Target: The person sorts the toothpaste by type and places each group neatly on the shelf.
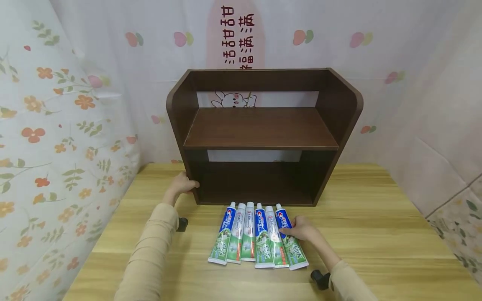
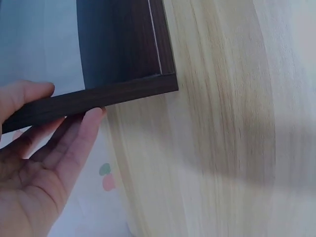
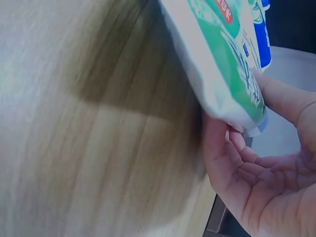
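Observation:
My left hand holds the lower left side panel of a dark brown two-tier shelf. In the left wrist view the thumb lies inside the panel and the fingers outside it. Several toothpaste tubes lie side by side in front of the shelf, caps toward it. They are blue-and-green or white-and-green. My right hand grips the rightmost toothpaste tube, blue above and green below. The right wrist view shows the thumb on its face and fingers curled under its edge.
The shelf stands on a light wood table, both tiers bare. Behind it hangs a white printed curtain, and a floral cloth covers the left side. Black wrist mounts sit at both sleeves.

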The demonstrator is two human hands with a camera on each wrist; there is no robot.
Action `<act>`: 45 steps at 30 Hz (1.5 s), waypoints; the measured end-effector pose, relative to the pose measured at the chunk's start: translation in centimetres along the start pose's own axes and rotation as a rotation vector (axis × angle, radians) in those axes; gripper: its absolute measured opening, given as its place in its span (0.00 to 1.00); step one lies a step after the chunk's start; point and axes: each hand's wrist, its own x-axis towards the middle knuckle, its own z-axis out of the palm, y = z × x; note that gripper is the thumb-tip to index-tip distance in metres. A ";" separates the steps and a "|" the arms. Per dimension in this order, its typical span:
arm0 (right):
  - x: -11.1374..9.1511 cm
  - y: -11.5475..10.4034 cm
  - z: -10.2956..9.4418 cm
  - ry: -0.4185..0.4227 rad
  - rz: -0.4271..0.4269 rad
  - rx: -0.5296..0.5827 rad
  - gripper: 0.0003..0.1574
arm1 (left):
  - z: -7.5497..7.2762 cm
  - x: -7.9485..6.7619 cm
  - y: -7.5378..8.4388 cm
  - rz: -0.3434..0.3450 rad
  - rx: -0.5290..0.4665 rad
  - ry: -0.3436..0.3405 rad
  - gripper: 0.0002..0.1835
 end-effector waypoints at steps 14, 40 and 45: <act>-0.4 -2.1 -3.1 -0.058 -0.076 0.239 0.24 | -0.4 0.6 0.0 0.030 0.061 0.010 0.39; -2.9 -13.8 -5.4 -0.222 -0.284 0.357 0.27 | 0.4 1.3 -0.8 0.106 0.071 0.062 0.39; -3.1 -15.7 -4.9 -0.208 -0.314 0.349 0.27 | 0.4 0.9 -1.6 0.101 0.067 0.072 0.38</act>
